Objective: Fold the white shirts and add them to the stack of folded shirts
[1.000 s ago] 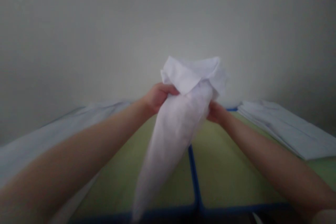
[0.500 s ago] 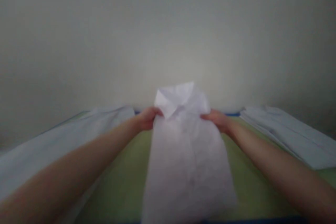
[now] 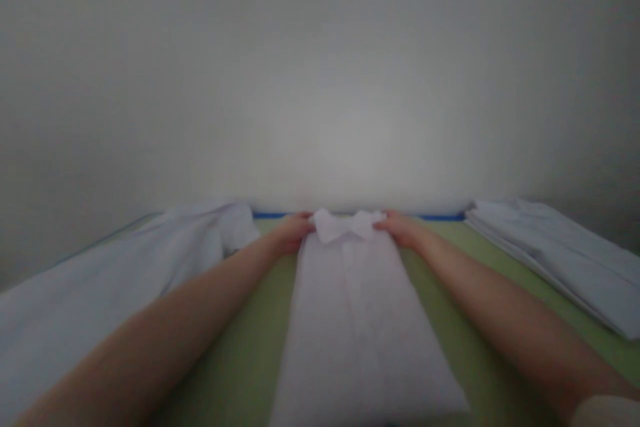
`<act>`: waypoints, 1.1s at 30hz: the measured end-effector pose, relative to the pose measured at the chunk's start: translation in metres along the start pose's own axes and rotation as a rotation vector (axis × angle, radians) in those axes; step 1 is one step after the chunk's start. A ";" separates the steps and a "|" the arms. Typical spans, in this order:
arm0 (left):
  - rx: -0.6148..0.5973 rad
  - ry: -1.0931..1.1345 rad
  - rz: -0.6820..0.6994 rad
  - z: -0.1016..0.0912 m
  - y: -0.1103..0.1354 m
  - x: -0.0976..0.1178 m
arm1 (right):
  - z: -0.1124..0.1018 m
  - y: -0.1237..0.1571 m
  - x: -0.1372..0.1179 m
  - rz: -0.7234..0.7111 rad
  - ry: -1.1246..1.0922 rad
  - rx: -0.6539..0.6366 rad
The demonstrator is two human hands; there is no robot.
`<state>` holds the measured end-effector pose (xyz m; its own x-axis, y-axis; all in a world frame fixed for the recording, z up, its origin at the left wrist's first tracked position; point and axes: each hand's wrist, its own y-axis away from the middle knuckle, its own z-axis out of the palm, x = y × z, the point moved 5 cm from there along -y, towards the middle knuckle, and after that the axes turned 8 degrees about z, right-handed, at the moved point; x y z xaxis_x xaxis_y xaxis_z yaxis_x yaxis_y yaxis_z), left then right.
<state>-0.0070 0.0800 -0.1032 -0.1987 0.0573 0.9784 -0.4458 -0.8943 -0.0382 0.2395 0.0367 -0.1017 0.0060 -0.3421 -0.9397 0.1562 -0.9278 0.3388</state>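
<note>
1. the person's left hand [image 3: 293, 232] and right hand [image 3: 401, 228] are stretched out ahead, apart from each other, with bare forearms running back toward the camera.
2. between them lies a white folded cloth shirt [image 3: 355, 320], flat on the table, its long narrow body running from the hands back toward the person.
3. the shirt's crumpled white collar [image 3: 347, 223] sits at the far end, right between the two hands and touching both.
4. the left hand is closed on the shirt at the collar's left end, fingers curled in on the cloth; the right hand is clamped the same way on the collar's right end. the picture is soft, so the single fingers cannot be made out.
5. a faint front placket line runs down the shirt's middle, from the collar toward the person.
6. under the shirt and both forearms is a flat light-green table top [image 3: 245, 353], showing on either side of the shirt.
7. just beyond the hands, a thin blue strip [image 3: 273, 215] edges the table's far side, against a plain grey wall [image 3: 320, 80].
8. out past the left hand, a loose spread of pale white cloth [image 3: 125, 280] lies along that side, near the left forearm.
9. well out past the right hand, a neat stack of folded white garments [image 3: 555, 253] rests on the table, apart from the right arm.
</note>
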 end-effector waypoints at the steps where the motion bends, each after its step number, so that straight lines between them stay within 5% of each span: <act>1: 0.007 0.018 0.070 -0.001 -0.002 0.006 | -0.002 0.001 -0.005 -0.068 -0.009 0.000; 5: 0.006 0.027 0.212 -0.008 -0.002 0.016 | -0.014 0.003 -0.013 -0.279 -0.008 0.024; 9: 0.115 -0.219 0.002 -0.025 -0.003 -0.003 | -0.029 -0.012 0.009 -0.103 0.172 0.127; 13: 0.194 -0.354 -0.031 -0.034 -0.016 -0.006 | -0.034 -0.028 0.006 -0.116 0.273 0.181; 20: 0.061 -0.567 0.013 -0.023 -0.043 -0.007 | -0.024 -0.048 -0.009 -0.099 0.413 0.198; 28: 0.039 -0.878 0.165 -0.036 -0.048 -0.005 | -0.021 -0.054 -0.009 -0.135 0.606 0.284; 33: 0.054 -1.036 0.222 -0.020 -0.048 0.001 | -0.016 -0.046 -0.015 -0.231 0.765 0.453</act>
<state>-0.0033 0.1318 -0.1047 0.5813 -0.4931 0.6472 -0.4463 -0.8583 -0.2531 0.2479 0.0863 -0.1043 0.7003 -0.0987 -0.7070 -0.1662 -0.9857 -0.0270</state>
